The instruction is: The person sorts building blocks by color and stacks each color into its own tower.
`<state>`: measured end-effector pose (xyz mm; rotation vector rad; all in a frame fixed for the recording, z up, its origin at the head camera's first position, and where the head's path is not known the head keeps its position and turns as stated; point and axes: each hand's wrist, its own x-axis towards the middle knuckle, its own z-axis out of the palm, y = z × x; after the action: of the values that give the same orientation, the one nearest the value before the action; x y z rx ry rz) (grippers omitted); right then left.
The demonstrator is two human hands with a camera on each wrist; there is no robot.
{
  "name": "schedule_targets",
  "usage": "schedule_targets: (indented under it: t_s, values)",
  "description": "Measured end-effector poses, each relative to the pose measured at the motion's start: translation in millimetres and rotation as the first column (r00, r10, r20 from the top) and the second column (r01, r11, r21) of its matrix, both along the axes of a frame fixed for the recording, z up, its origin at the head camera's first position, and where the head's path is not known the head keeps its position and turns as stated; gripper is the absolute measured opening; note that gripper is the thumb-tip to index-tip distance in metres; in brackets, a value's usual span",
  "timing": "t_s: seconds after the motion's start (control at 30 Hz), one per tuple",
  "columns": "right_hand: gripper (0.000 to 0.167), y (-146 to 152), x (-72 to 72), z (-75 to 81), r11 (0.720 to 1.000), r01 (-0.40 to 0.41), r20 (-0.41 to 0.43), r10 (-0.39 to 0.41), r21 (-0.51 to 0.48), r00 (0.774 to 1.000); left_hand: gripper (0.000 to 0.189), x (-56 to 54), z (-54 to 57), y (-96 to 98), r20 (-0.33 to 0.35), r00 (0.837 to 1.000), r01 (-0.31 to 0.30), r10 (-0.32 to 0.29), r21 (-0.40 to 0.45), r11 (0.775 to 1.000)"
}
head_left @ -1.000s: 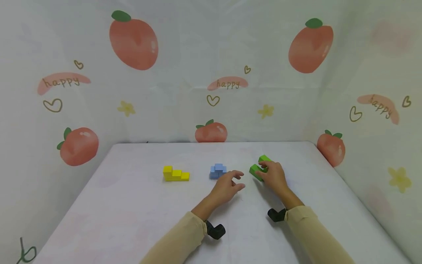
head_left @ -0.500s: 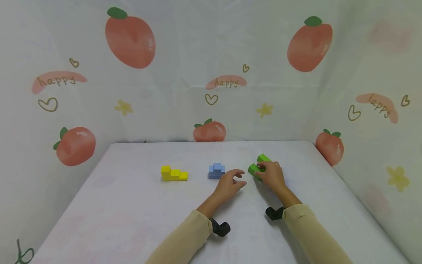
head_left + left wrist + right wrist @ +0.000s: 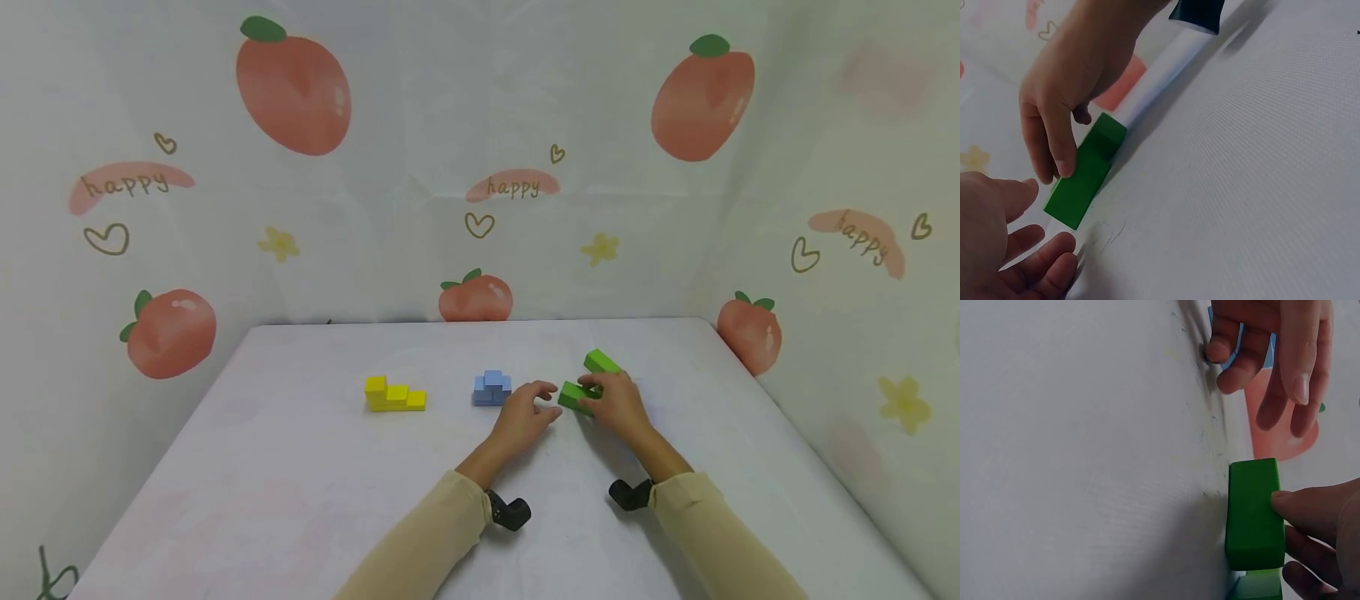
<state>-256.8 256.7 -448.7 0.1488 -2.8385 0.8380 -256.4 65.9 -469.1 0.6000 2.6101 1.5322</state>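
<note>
Green block [image 3: 574,399] between hands [image 3: 617,407] [image 3: 523,414], green bar [image 3: 601,361] behind, blue stack [image 3: 492,388], yellow steps [image 3: 394,397]

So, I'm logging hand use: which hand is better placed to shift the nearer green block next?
The right hand, probably: it grips the nearer green block. The left hand holds nothing and is apart from that block, close to the blue blocks.
</note>
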Motion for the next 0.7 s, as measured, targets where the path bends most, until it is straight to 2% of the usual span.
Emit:
schedule_targets:
  t_s: [0.27, 0.7]
  values:
    - [0.034, -1, 7.5, -1.1, 0.998, -0.053, -0.022, 0.053, -0.023, 0.998, 0.033, -5.6, 2.3, 7.0, -0.040, 0.999, -0.031, 0.028, -0.079, 0.996]
    - [0.036, -1, 9.9, 1.2, 0.995, -0.098, -0.033, 0.097, -0.021, 0.995, 0.034, -14.9, 0.5, 12.2, -0.018, 1.000, -0.022, 0.020, -0.145, 0.989]
